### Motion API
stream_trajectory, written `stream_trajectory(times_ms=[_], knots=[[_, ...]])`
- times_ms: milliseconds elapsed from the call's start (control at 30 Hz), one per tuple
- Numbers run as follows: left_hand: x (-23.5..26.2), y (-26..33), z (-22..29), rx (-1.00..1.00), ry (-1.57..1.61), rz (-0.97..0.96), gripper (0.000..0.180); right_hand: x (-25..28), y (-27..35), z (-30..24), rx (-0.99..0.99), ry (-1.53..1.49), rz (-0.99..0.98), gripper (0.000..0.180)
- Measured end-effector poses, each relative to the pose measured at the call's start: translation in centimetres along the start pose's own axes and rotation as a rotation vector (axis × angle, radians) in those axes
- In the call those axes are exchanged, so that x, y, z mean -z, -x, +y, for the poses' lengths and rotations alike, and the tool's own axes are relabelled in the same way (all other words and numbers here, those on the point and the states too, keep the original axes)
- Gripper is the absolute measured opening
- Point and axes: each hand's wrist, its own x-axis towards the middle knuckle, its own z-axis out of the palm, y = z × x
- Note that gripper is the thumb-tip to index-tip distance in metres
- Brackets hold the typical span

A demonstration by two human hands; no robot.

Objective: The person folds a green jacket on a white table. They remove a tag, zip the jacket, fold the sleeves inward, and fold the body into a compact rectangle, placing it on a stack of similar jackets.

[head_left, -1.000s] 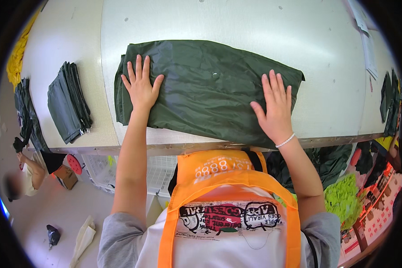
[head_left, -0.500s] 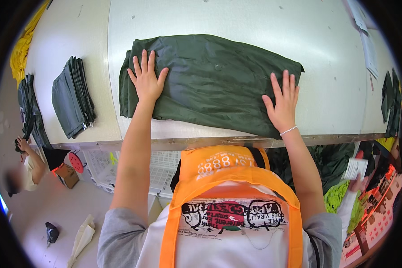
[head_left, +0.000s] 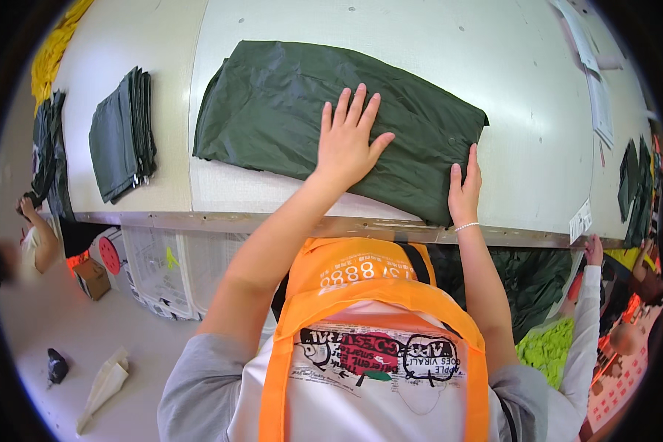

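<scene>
A folded dark green garment [head_left: 272,103] of thin, slightly shiny cloth lies across the white table [head_left: 250,195] in front of me. My left hand [head_left: 348,140] rests flat on its middle, fingers spread and holding nothing. At the garment's right end is my right hand [head_left: 464,193], fingers stretched upward along the edge and thumb beside them; it touches the cloth without a visible grip. A small round snap or button shows in the cloth near the right fingertips.
To the left lies a stack of folded dark green pieces [head_left: 121,140]. Yellow cloth [head_left: 55,44] hangs at the far left. White plastic crates [head_left: 155,265] stand under the table edge. At right, another person's hand [head_left: 594,250] is by a white paper sheet [head_left: 580,222].
My left hand has moved right from the garment's left end to its middle. My right hand has slid down to the right edge. The other person's paper has come up to the table.
</scene>
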Motion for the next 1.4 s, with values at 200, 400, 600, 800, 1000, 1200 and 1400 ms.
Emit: stream_trajectory(times_ms=[200,400,600,800,1000,1200,1400], knots=[[-4.2,0.9,-1.6,0.038,0.071,0.015,0.068,1.8,-1.3,-0.3,-0.007,-0.230,-0.179,0.064],[-4.2,1.1,-2.5,-0.055,0.586,-0.161,0.062,10.0,-0.4,-11.6,-0.091,-0.581,-0.453,0.062],[0.9,5.1,-1.0,0.658,2.397,-0.490,0.060,6.1,-6.1,-27.5,-0.019,-0.257,-0.663,0.036],[-2.0,5.9,-3.0,0.573,2.694,-0.208,0.060,-11.6,-14.5,-24.6,-0.106,0.054,-0.836,0.048],[-2.7,6.8,-4.1,0.594,2.653,-0.076,0.061,-3.3,-10.7,-17.6,0.686,0.041,-0.182,0.051],[-3.4,5.6,-2.0,0.694,2.498,-0.307,0.062,-2.1,-5.0,-5.8,-0.022,-0.095,-0.428,0.046],[-3.0,6.0,-2.4,0.855,1.837,-0.629,0.063,-1.6,-4.3,-2.4,-0.165,-0.206,-0.454,0.045]])
